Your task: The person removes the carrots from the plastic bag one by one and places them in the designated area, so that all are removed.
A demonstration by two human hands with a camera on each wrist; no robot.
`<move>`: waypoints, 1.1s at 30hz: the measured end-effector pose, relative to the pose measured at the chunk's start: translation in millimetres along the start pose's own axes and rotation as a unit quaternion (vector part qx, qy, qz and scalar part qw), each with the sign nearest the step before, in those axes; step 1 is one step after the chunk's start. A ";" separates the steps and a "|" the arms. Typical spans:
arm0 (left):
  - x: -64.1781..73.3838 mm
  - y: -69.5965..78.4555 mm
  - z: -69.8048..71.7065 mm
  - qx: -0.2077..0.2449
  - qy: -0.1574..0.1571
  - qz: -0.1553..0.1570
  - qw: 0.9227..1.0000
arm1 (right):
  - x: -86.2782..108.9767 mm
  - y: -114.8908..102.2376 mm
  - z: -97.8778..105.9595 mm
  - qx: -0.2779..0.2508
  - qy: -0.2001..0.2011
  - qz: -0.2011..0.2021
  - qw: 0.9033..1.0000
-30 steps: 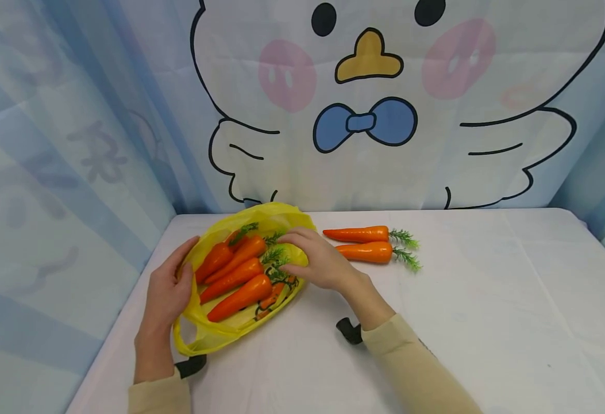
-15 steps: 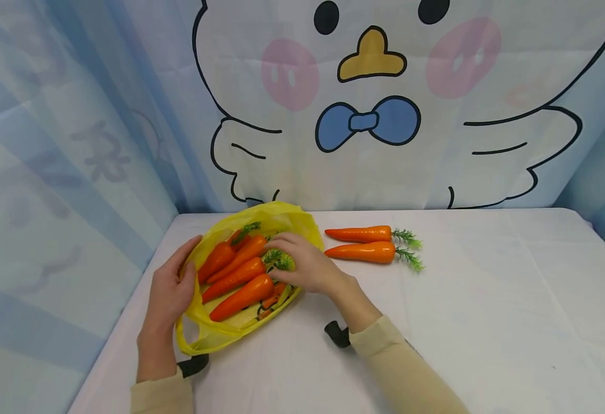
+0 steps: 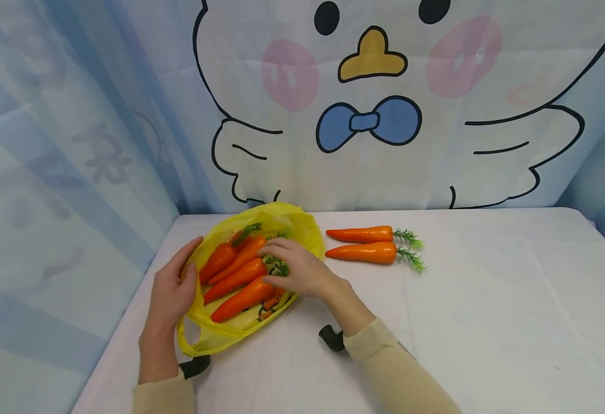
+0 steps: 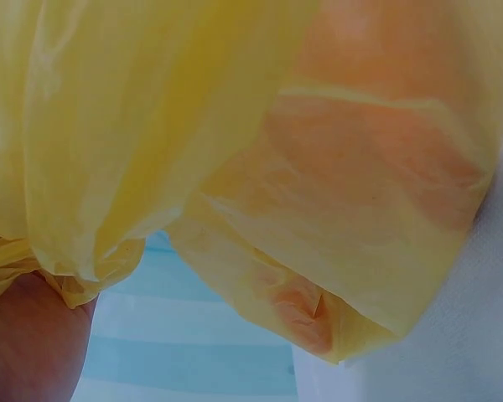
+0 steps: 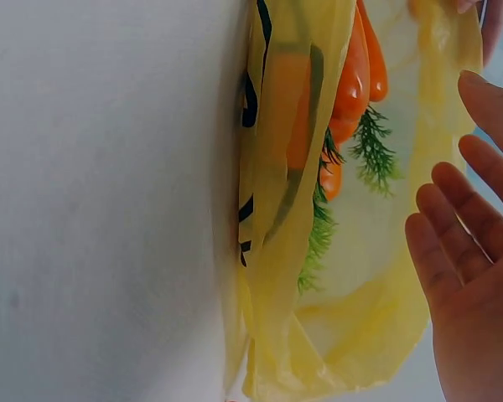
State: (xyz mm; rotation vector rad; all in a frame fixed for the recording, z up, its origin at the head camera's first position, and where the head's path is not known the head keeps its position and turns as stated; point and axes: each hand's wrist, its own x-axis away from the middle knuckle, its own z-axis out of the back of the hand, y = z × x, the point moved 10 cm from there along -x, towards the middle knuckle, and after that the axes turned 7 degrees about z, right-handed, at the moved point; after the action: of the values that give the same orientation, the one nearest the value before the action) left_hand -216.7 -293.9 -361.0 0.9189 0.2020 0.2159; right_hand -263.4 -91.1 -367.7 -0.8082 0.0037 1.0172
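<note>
A yellow plastic bag lies with its mouth spread, and several orange carrots with green tops are inside. My left hand grips the bag's left rim, its thumb on the inner side. In the left wrist view, the bag's thin film covers most of the picture, with orange shapes showing through. My right hand reaches over the bag's mouth, above the carrot tops. In the right wrist view its fingers are extended and hold nothing, beside the bag's opening.
Two more carrots lie side by side on the white tabletop, right of the bag. A dark curved piece sits at each wrist. Behind the table hangs a printed curtain; another curtain stands to the left.
My right hand has moved left and slightly down, farther over the carrot tops in the bag. The left hand keeps its hold on the rim. The view has shifted slightly.
</note>
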 end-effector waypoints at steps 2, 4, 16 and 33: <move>0.3 -0.2 -0.2 0.001 0.001 0.002 1.000 | -0.1 -0.2 -1.7 0.000 -0.003 -0.001 1.000; 0.5 0.0 -0.3 0.002 0.002 0.002 1.000 | -0.4 0.1 -3.5 0.001 -0.006 -0.004 1.000; 3.0 -1.9 0.2 -0.004 0.004 0.002 1.000 | -3.5 -1.3 -20.6 0.024 -0.047 0.000 0.999; -0.5 4.5 -2.3 -0.011 0.012 -0.045 0.999 | -3.7 -2.4 -28.4 0.047 -0.066 0.007 0.997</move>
State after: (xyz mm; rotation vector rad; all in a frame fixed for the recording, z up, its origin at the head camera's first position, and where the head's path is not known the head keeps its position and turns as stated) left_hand -218.2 -289.7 -358.7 0.8832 0.2612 0.1452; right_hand -253.6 -111.6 -385.3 -0.6542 -0.0559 1.0746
